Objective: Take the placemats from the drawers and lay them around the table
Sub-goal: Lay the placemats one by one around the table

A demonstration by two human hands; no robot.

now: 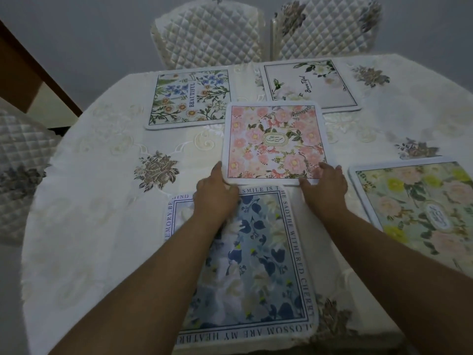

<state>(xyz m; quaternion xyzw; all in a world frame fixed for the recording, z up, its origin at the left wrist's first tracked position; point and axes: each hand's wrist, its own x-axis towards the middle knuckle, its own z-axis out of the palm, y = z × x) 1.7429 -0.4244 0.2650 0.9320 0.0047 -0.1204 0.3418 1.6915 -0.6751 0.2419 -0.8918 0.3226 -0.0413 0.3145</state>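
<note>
A pink floral placemat (275, 142) is in the middle of the table, held at its near edge by both hands. My left hand (216, 193) grips its near left corner and my right hand (323, 187) grips its near right corner. Beneath my forearms lies a blue floral placemat (258, 265) with lettering round its border. A green and blue "BEAUTIFUL" placemat (189, 98) lies at the far left, a white rose placemat (311, 84) at the far right, and a yellow-green floral placemat (419, 208) at the right edge.
The table (102, 201) wears a cream embroidered cloth with brown flower motifs. Two quilted chair backs (207, 37) (325, 29) stand at the far side, and another quilted chair (20, 160) is at the left. A dark wooden edge (30, 73) runs at the upper left.
</note>
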